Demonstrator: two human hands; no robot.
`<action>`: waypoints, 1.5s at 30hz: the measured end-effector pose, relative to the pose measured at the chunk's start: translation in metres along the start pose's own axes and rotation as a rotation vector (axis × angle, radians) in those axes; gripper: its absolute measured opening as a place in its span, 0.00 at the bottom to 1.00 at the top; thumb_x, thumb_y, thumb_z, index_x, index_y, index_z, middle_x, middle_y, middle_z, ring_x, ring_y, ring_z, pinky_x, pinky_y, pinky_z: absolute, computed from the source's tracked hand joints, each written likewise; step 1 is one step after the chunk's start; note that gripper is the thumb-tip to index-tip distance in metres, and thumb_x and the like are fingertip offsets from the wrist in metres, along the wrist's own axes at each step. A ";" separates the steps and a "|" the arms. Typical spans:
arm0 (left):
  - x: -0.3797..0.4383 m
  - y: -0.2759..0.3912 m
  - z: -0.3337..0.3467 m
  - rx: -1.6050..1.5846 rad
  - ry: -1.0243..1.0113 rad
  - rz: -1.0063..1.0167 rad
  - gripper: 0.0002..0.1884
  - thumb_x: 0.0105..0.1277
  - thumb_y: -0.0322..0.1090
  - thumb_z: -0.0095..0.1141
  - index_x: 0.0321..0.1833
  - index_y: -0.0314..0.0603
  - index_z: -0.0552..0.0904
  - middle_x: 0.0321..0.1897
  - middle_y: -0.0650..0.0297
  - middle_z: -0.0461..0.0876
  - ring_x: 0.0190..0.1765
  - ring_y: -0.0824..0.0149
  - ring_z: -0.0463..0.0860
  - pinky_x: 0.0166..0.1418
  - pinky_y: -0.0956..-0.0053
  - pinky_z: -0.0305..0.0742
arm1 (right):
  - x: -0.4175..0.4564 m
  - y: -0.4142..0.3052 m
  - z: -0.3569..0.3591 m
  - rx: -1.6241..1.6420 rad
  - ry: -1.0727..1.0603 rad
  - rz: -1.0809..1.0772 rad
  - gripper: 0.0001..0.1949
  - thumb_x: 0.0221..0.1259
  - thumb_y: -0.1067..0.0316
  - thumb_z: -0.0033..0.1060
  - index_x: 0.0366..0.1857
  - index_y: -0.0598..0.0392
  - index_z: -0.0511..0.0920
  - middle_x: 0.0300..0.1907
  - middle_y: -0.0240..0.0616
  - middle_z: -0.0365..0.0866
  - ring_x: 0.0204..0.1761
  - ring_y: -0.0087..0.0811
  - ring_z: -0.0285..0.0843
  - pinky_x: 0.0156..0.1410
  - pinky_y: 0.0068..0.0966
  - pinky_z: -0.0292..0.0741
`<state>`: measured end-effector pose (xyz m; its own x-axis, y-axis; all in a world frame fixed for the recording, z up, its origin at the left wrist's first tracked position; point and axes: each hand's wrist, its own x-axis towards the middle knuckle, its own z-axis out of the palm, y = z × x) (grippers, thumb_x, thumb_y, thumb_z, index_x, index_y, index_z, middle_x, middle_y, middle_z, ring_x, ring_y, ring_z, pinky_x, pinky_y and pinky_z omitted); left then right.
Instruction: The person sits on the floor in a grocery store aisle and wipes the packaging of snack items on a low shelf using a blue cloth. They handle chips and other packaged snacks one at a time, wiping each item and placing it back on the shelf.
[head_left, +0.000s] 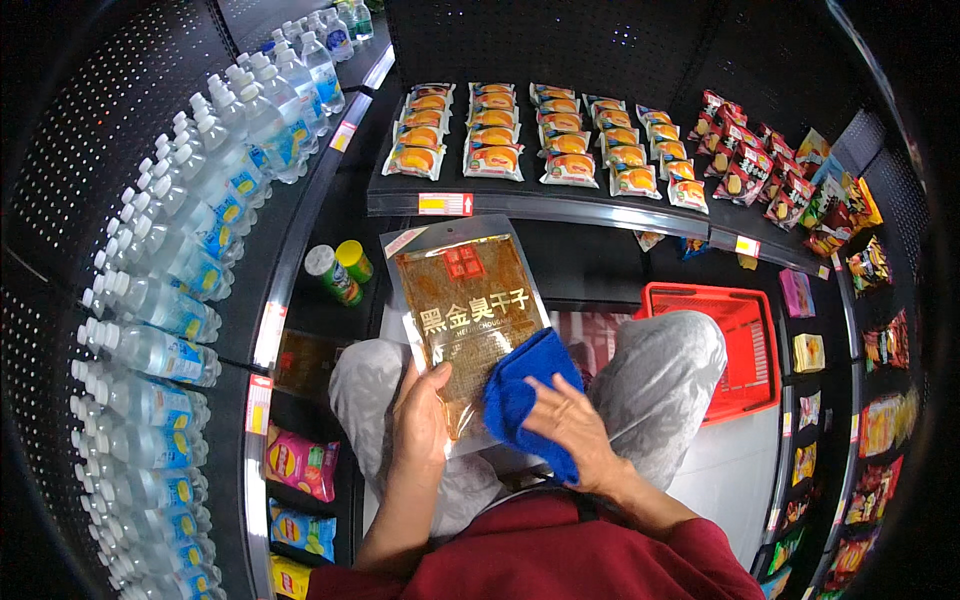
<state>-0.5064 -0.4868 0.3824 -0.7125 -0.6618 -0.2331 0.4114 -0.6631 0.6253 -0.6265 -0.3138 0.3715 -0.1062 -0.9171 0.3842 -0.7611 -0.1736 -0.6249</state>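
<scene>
A flat, clear-edged plastic food pouch (480, 300) with a brown front and large printed characters is tilted up before me. My left hand (426, 412) grips its lower left edge, the thumb lying over the front. A folded blue cloth (525, 397) lies against the pouch's lower right part. Over that cloth is my right hand (570, 424), its fingers spread and pressing it towards the pouch; part of the cloth hangs below the palm. Both hands are above my lap, between my raised knees.
A red plastic basket (765, 337) stands beyond my right knee. Ahead, a black shelf (540, 206) bears rows of wrapped buns (491, 157). Water bottles (172, 345) line the left shelf, with chip bags (300, 461) and two canisters (330, 274) lower down. Snack packets (806, 352) fill shelves at right.
</scene>
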 end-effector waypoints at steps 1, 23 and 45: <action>-0.001 0.004 0.001 -0.024 -0.012 -0.005 0.27 0.64 0.28 0.46 0.69 0.34 0.62 0.61 0.54 0.70 0.62 0.57 0.72 0.64 0.64 0.69 | 0.004 0.001 -0.006 0.010 0.039 0.025 0.23 0.47 0.66 0.58 0.52 0.57 0.75 0.57 0.48 0.74 0.68 0.48 0.64 0.74 0.50 0.52; 0.057 0.029 -0.241 -0.188 0.307 0.151 0.21 0.62 0.30 0.51 0.60 0.39 0.71 0.56 0.56 0.76 0.58 0.55 0.75 0.64 0.59 0.70 | -0.006 0.103 -0.138 0.580 1.162 0.619 0.23 0.65 0.53 0.57 0.56 0.59 0.73 0.52 0.42 0.78 0.52 0.33 0.78 0.58 0.31 0.75; 0.097 0.042 -0.463 -0.127 0.802 0.252 0.19 0.56 0.27 0.56 0.51 0.52 0.75 0.51 0.66 0.79 0.56 0.60 0.75 0.60 0.55 0.66 | 0.002 0.115 -0.132 0.519 1.218 0.773 0.22 0.64 0.55 0.59 0.57 0.58 0.74 0.52 0.41 0.78 0.51 0.33 0.79 0.55 0.31 0.77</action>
<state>-0.2949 -0.7406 0.0408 0.0073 -0.8108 -0.5853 0.5983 -0.4654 0.6522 -0.7993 -0.2881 0.3900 -0.9991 -0.0423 0.0080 -0.0017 -0.1468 -0.9892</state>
